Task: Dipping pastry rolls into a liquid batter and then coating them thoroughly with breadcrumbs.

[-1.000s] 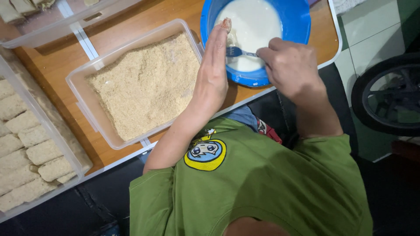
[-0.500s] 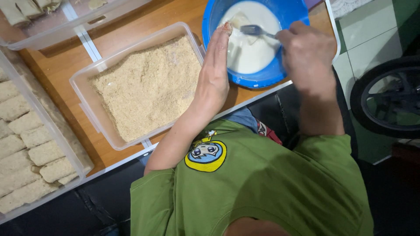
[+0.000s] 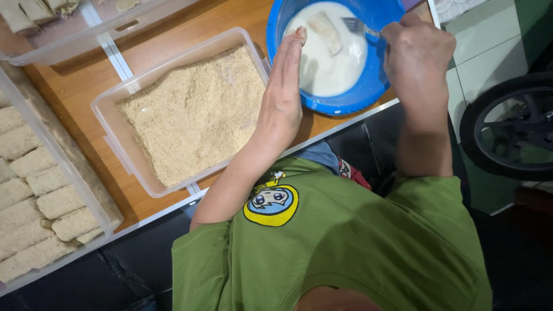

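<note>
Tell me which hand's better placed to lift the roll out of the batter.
Right, probably. The right hand holds the fork, tines beside the roll in the blue bowl. The left hand is flat, empty, fingertips at the bowl's rim.

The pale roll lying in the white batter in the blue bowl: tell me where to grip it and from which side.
Grip the pale roll across its short width near the middle, coming straight down from above. It lies flat and slanted in the white batter, partly coated, so only its top and long sides show; the blue bowl rim blocks a low sideways approach.
</note>
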